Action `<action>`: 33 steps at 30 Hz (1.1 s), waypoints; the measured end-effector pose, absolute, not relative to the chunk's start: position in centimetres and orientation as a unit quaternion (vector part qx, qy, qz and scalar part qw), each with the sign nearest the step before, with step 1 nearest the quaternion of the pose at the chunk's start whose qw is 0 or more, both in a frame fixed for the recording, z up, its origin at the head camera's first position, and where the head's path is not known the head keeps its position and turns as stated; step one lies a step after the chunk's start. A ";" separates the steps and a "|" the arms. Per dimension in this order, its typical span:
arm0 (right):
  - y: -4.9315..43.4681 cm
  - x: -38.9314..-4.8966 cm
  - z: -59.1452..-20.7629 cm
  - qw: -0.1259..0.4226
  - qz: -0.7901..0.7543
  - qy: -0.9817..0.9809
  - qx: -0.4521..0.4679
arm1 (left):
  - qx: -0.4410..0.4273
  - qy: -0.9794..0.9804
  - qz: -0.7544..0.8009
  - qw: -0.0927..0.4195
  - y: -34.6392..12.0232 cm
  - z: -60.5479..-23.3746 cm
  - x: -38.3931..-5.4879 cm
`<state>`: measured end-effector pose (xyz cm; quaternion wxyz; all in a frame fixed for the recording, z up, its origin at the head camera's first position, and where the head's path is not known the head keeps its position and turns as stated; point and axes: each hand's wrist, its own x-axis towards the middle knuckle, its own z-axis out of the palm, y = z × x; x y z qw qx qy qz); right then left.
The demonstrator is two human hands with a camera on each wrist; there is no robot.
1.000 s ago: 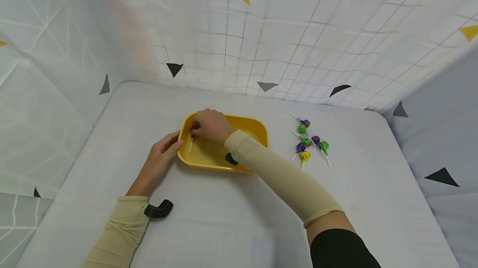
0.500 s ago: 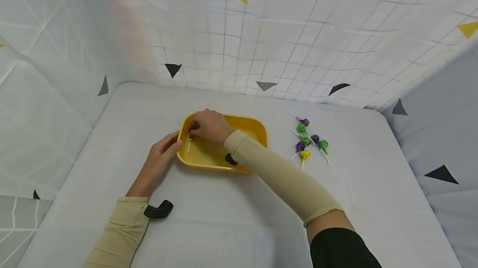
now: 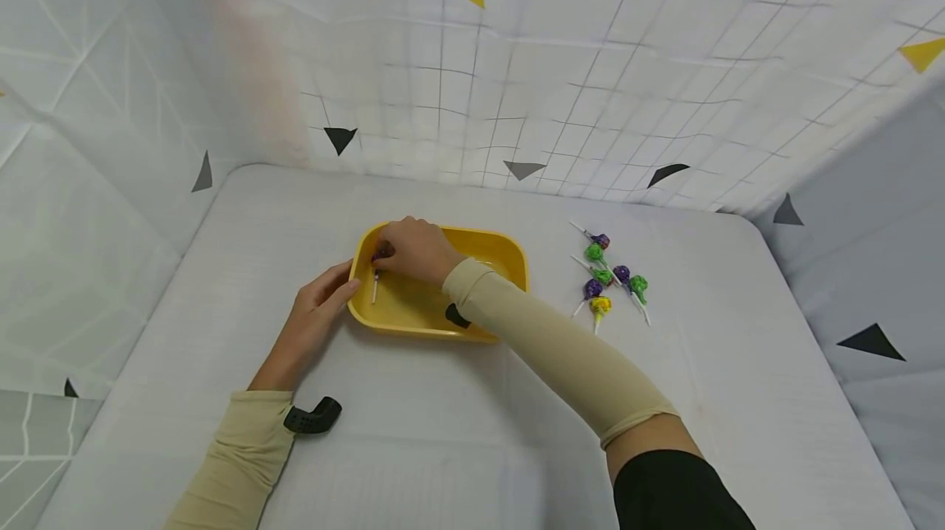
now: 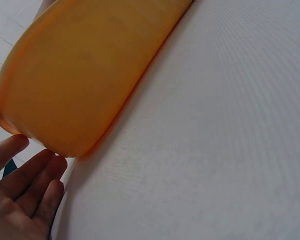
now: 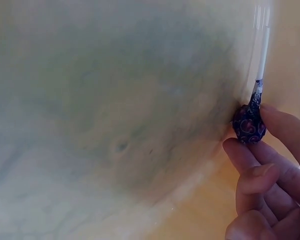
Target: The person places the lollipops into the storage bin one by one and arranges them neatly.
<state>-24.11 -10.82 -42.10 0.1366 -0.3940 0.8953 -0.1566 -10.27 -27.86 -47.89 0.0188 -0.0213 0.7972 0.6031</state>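
Inside the left end of a yellow plastic tray (image 3: 415, 306), my right hand (image 3: 419, 249) pinches a purple-wrapped lollipop (image 5: 248, 129) by its candy head. The right wrist view shows the thumb against one side of the wrapper and fingertips under it, with the white stick pointing away from the hand along the tray's corner. My left hand (image 3: 319, 308) touches the outside of the tray's left end. In the left wrist view its fingers (image 4: 32, 172) are extended, tips against the tray wall.
To the right of the tray, a loose group of wrapped lollipops lies on the white table (image 3: 709, 366): several purple and green, among them a purple one (image 3: 593, 289), a green one (image 3: 639, 287) and a yellow one (image 3: 601, 305). White panels enclose the back and sides.
The lollipop's stick has turned very slightly inside the tray. Both hands, the tray and the loose lollipops stay in place; the head view has shifted a little.
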 end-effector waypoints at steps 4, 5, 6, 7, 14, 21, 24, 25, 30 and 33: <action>-10.7 -24.1 -42.0 0.138 -0.157 0.897 -0.391 | -0.021 0.799 0.601 0.019 -27.9 -47.9 -10.3; -10.7 -24.1 -42.0 0.137 -0.157 0.897 -0.391 | -0.020 0.799 0.601 0.019 -27.9 -47.9 -10.3; -10.7 -24.1 -42.0 0.136 -0.158 0.897 -0.390 | -0.020 0.799 0.601 0.019 -27.8 -47.9 -10.3; -10.7 -24.1 -42.0 0.134 -0.158 0.897 -0.390 | -0.020 0.799 0.601 0.018 -27.8 -47.9 -10.3; -10.6 -24.2 -41.9 0.126 -0.169 0.897 -0.388 | -0.014 0.799 0.601 0.016 -27.8 -47.9 -10.3; -10.1 -24.3 -41.8 0.126 -0.170 0.897 -0.387 | -0.013 0.799 0.601 0.013 -27.8 -47.8 -10.3; -9.9 -24.3 -41.6 0.127 -0.172 0.897 -0.387 | -0.015 0.799 0.601 0.015 -27.8 -47.7 -10.3; -9.8 -24.3 -41.5 0.129 -0.173 0.897 -0.387 | -0.016 0.799 0.601 0.016 -27.8 -47.7 -10.3; -9.2 -24.2 -41.0 0.134 -0.175 0.898 -0.379 | -0.022 0.801 0.597 0.016 -27.7 -47.6 -10.3; -8.7 -24.1 -40.6 0.135 -0.179 0.901 -0.372 | -0.025 0.805 0.592 0.016 -27.7 -47.6 -10.3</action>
